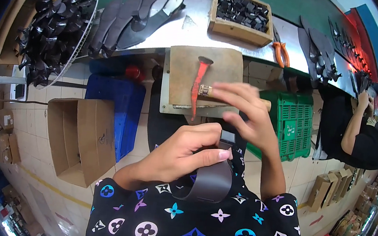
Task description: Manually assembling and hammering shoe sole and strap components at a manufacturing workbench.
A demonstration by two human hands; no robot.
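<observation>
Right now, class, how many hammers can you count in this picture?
1: the red-headed hammer lying on the brown board, its handle partly hidden by the right hand. Others may be hidden from this view.

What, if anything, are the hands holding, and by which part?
The left hand holds a dark shoe by its far end. The right hand is open over the hammer's handle; blur hides whether they touch.

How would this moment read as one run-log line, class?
left hand: holds dark curved piece | right hand: open, blurred, over hammer, contact unclear | hammer: on brown board
</observation>
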